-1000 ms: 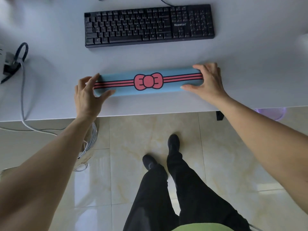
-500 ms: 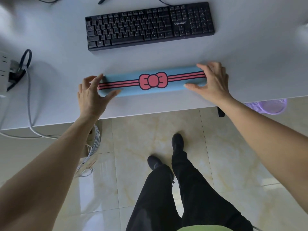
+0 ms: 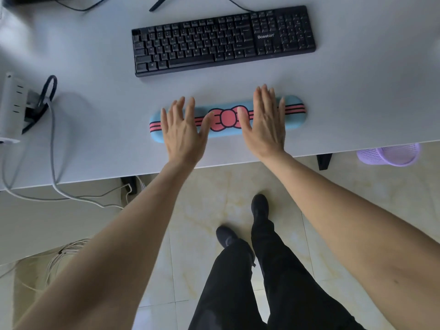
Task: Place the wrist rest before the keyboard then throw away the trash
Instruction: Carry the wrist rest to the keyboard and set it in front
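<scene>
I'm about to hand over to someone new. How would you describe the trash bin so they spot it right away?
Start at the white desk with the black keyboard, then follow its near edge to the right. On the floor, partly tucked under that edge, sits the trash bin. It is the only lilac mesh basket in view.
</scene>
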